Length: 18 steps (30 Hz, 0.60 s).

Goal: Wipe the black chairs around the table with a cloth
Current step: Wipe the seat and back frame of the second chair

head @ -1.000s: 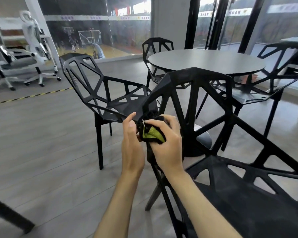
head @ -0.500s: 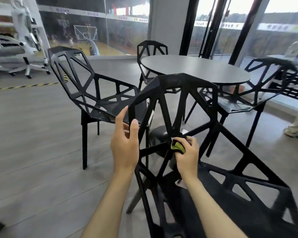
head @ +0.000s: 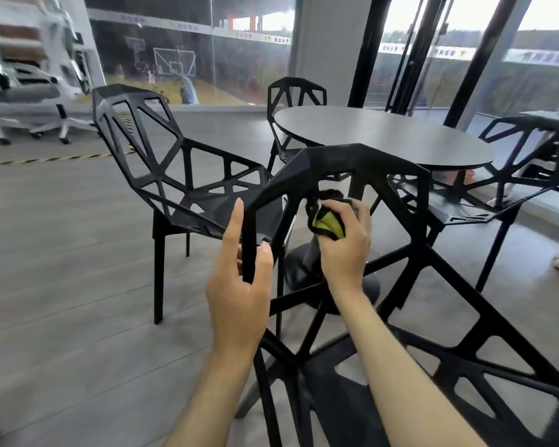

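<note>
Closest to you, at the bottom right, sits the seat of the nearest black chair, its open-lattice back rising in front of your arms. Your left hand grips the left strut of that back: the thumb and fingers curl round the bar while the index finger lies straight up along it, most likely to steady the chair against the push of wiping. Your right hand reaches through the back's upper opening, just under the top rail, with its fingers closed round a bunched cloth, black outside with a yellow-green fold showing. The cloth looks pressed against the inner face of the frame, so you seem to be working the underside of the top rail; whether it truly touches there is hard to tell.

Farther off on the left, a second black chair stands apart on the grey floor, angled toward the table. Beyond your hands is the round grey surface on its pedestal base, with a third chair at its far side and a fourth chair on the right. Judging by this, the other three are yet to be wiped.

Far left, white office chairs stand by the wall.
</note>
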Motion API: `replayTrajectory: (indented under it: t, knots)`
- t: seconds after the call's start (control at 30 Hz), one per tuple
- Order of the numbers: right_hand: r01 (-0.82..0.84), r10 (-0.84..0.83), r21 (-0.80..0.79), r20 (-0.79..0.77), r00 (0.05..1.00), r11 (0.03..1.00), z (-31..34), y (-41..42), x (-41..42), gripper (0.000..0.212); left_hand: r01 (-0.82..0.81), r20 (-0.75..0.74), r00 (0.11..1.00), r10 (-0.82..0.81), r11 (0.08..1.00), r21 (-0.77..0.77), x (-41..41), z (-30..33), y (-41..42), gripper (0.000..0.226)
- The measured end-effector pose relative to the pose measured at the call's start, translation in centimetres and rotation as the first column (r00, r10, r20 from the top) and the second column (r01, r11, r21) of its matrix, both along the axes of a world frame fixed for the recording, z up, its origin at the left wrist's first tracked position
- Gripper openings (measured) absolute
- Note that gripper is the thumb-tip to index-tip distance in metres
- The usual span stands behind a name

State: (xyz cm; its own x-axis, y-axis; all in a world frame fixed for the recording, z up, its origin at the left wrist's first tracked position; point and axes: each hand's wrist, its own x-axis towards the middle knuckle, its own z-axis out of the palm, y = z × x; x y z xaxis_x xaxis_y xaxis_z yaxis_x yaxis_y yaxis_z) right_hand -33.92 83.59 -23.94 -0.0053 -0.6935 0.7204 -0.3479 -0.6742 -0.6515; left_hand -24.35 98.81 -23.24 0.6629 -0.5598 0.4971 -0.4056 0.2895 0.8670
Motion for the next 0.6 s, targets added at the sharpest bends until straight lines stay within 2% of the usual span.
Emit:
replayTrajectory:
  t: [0.1,0.2,0.4,0.5,0.57,0.6]
  knots:
    - [0.023,-0.015,0.115,-0.062,0.998,0.993,-5.2,1.0,-2.8,0.041,-0.028,0.007,1.000,0.028,1.000,-0.009,-0.3,0.0,-0.2,0.064]
    - [-0.005,0.017,0.144,-0.086,0.996,0.990,-4.5,1.8,-3.2,0.045,-0.063,0.013,0.998,0.063,0.998,-0.009,-0.5,0.1,-0.4,0.062]
    - [-0.107,0.097,-0.175,-0.060,0.993,0.979,8.0,0.9,4.0,0.035,-0.035,0.023,0.999,0.035,0.999,-0.005,-0.3,0.2,0.1,0.061]
    - [-0.091,0.066,-0.205,-0.128,0.990,0.975,8.5,1.0,5.3,0.037,-0.008,0.034,0.999,0.007,0.999,0.052,0.6,0.0,0.3,0.058]
    - [-0.109,0.091,-0.173,-0.109,0.990,0.979,7.7,1.1,4.6,0.040,-0.089,0.144,0.987,0.077,0.993,0.083,1.1,0.7,0.7,0.046]
    - [-0.121,0.107,-0.157,-0.099,0.989,0.980,7.7,1.1,4.1,0.042,-0.161,0.224,0.964,0.146,0.986,0.050,1.5,1.6,0.7,0.039]
